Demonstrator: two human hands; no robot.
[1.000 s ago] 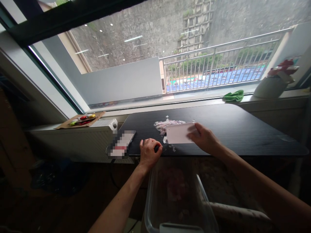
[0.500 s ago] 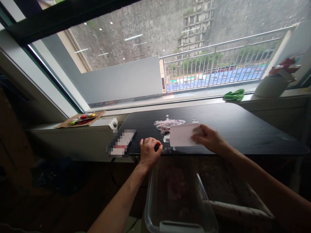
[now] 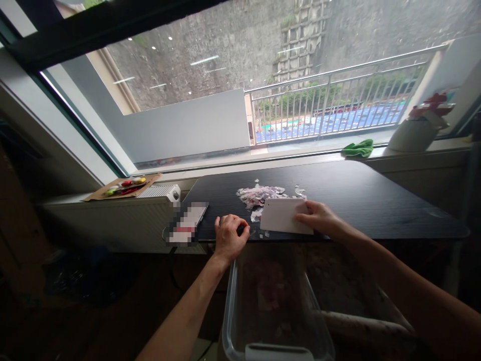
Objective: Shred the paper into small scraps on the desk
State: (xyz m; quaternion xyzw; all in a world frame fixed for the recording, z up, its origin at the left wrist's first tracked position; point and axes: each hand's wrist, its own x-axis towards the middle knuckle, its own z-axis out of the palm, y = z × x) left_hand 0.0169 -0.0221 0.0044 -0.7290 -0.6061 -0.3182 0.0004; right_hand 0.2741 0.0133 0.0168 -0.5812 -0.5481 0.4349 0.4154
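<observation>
My right hand grips the right side of a flat white rectangular card, thumb on its near face. The card stands tilted over the dark tabletop, just in front of a heap of torn paper scraps. Loose bits lie around its left end. At the table's front edge, my left hand is closed, with fingers curled toward the thumb. A dark spot shows inside the curl, but whether it is an object cannot be made out. Below the edge sits a clear plastic bin with dim paper pieces inside.
A phone-like, pixelated object lies at the table's left end. Beyond it is a radiator with cardboard and colourful items on top. A green cloth and a white container stand along the windowsill.
The card and my right hand have moved slightly down toward the table's front edge. More scraps show behind the card. My left hand keeps nearly the same place and shape.
</observation>
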